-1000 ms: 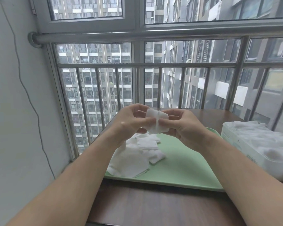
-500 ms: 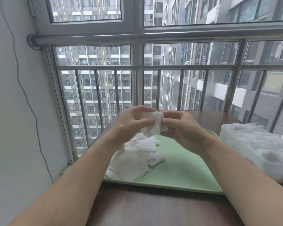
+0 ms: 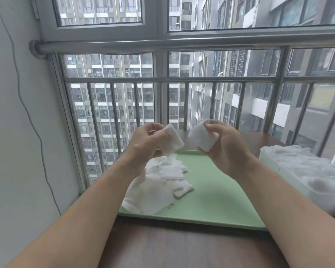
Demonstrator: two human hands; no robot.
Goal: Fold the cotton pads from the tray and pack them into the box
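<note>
Since the box [image 3: 277, 169] stands on the tabletop [image 3: 182, 248] to the right of the tray [image 3: 211, 194], the right hand [image 3: 227, 151] is the nearer one; its grip pinches a cotton pad [image 3: 200, 136], the left hand [image 3: 143, 141] pinches a second pad [image 3: 171, 140], both held apart above the tray.

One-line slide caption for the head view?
Left hand grips one cotton pad, right hand a second pad, above the green tray; loose pads heaped on it, box at right.
</note>
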